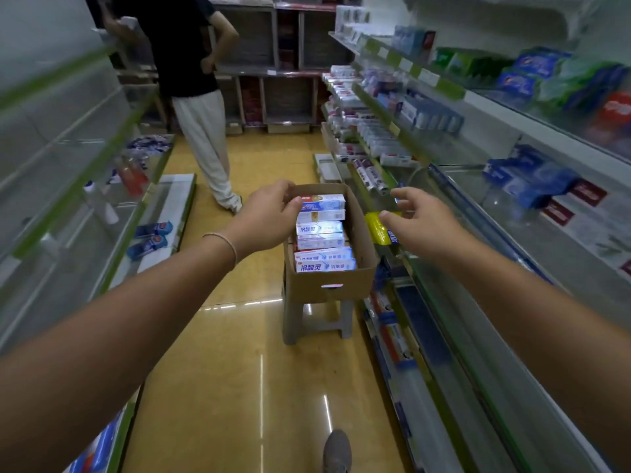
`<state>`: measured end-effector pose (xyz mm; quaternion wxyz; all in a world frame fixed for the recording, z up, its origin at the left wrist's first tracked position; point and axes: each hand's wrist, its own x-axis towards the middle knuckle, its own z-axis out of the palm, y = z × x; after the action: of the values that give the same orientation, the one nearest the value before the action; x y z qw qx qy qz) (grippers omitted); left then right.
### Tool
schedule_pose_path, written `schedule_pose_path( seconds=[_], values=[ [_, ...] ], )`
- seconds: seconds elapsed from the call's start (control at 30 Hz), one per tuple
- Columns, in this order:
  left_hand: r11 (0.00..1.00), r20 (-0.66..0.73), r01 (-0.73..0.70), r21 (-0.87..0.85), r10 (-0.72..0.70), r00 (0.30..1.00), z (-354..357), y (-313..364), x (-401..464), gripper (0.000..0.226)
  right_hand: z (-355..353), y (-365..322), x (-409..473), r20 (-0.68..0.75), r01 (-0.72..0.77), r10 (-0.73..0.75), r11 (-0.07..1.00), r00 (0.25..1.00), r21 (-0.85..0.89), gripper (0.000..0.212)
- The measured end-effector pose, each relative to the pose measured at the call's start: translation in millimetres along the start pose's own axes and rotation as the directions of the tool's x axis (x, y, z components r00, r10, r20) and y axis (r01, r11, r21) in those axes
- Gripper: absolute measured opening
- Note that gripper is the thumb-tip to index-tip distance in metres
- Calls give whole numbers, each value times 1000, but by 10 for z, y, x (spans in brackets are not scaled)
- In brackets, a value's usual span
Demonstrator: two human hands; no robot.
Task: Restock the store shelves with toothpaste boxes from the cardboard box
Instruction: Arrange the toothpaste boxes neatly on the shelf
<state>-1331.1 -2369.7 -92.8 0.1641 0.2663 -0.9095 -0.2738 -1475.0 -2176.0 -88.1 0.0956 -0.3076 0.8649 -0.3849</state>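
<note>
White-and-blue toothpaste boxes (321,230) fill the cardboard box (307,285) on a grey stool (290,322) mid-aisle, lower layers hidden. The left hand (266,220) curls at its far-left corner, round rim or carton I cannot tell; the right hand (423,223), fingers spread, hovers by a yellow pack (375,230).

Brown cardboard box (327,285), blue-white toothpaste boxes (321,230), possibly grey stool (293,322)
</note>
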Motion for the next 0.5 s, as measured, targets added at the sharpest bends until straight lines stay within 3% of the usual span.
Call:
schedule_pose_path(
  seconds=[0.2, 0.5],
  values=[
    [995, -15, 95, 4, -95, 995, 275, -72, 803, 43, 48, 236, 1024, 22, 19, -21, 995, 1000, 95, 37],
    [980, -3, 199, -13, -199, 980, 756, -249, 1596, 40, 289, 734, 2038, 108, -14, 3, 995, 994, 100, 39]
  ],
)
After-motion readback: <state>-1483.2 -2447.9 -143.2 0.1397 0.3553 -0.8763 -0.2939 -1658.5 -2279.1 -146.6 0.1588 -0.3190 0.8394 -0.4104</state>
